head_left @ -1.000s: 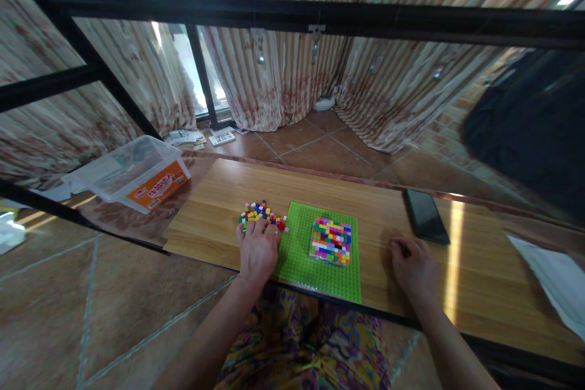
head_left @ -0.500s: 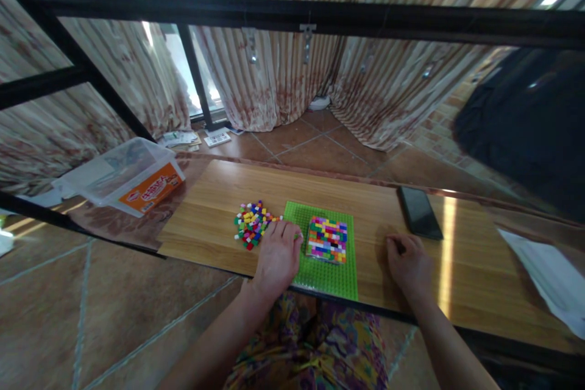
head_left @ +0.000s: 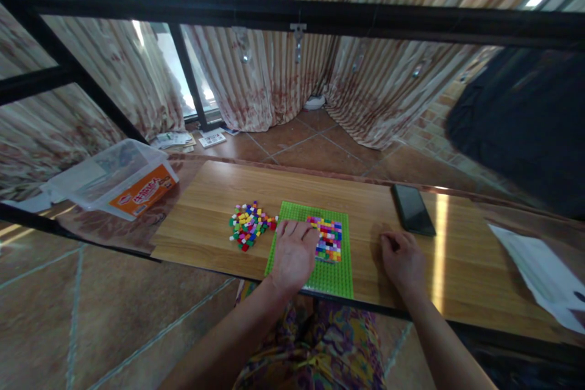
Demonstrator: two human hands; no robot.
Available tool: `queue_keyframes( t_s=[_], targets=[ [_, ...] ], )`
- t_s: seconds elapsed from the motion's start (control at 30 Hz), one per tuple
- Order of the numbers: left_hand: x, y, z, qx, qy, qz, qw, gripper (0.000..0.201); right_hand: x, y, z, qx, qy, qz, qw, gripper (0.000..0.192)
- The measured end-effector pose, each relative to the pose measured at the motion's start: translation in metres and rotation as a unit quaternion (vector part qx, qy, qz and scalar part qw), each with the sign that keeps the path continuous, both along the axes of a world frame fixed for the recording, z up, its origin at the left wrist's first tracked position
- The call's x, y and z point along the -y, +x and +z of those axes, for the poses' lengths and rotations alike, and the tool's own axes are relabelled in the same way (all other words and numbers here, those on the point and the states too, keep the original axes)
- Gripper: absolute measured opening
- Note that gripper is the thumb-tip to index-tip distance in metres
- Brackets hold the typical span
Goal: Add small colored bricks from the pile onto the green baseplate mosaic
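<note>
A green studded baseplate (head_left: pixel 336 283) lies near the front edge of the wooden table, bearing a block of many-coloured small bricks (head_left: pixel 333 241). My left hand (head_left: pixel 295 253) reaches over the baseplate, its curled fingertips at the block's left side and covering part of it. Its fingers are pressed together; whatever is between them is hidden. To its left, a loose heap of small coloured bricks (head_left: pixel 247 225) rests on the wood. My right hand (head_left: pixel 403 259) lies loosely closed on the table, right of the baseplate, with nothing visible in it.
A black phone (head_left: pixel 414 210) lies beyond my right hand. White paper (head_left: pixel 539 274) is at the right end of the table (head_left: pixel 196 213). A clear plastic box (head_left: pixel 123 180) with an orange label stands at the left. A dark rail (head_left: pixel 274 12) crosses in front of curtains.
My left hand has moved right, from the baseplate's left part to the block, and now covers its left side. My right hand keeps its place on the table. The view has shifted slightly.
</note>
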State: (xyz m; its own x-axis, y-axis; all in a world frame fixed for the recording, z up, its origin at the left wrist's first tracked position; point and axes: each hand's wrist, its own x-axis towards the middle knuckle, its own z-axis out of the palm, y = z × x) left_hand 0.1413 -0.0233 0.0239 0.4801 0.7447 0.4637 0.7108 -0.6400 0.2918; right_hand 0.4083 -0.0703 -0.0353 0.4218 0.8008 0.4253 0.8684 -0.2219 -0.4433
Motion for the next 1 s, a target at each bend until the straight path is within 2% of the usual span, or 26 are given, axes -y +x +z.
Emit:
queue_keyframes(
  t_s=[0.43, 0.6, 0.8, 1.0],
  targets=[
    [-0.001, 0.000, 0.001, 0.005, -0.009, 0.012, 1.000, 0.012, 0.000, -0.002, 0.003, -0.005, -0.009, -0.009, 1.000, 0.029],
    [-0.001, -0.003, 0.006, -0.028, -0.018, 0.023, 0.999, 0.013, 0.000, -0.001, 0.002, -0.002, -0.005, -0.006, 1.000, 0.029],
    [-0.006, 0.001, 0.013, -0.077, -0.003, 0.008, 0.997, 0.013, 0.000, -0.002, 0.002, 0.001, -0.007, -0.010, 1.000, 0.029],
    [-0.008, 0.005, 0.010, -0.037, -0.007, 0.025, 0.999, 0.016, 0.000, -0.001, 0.001, -0.005, -0.003, -0.006, 1.000, 0.031]
  ],
)
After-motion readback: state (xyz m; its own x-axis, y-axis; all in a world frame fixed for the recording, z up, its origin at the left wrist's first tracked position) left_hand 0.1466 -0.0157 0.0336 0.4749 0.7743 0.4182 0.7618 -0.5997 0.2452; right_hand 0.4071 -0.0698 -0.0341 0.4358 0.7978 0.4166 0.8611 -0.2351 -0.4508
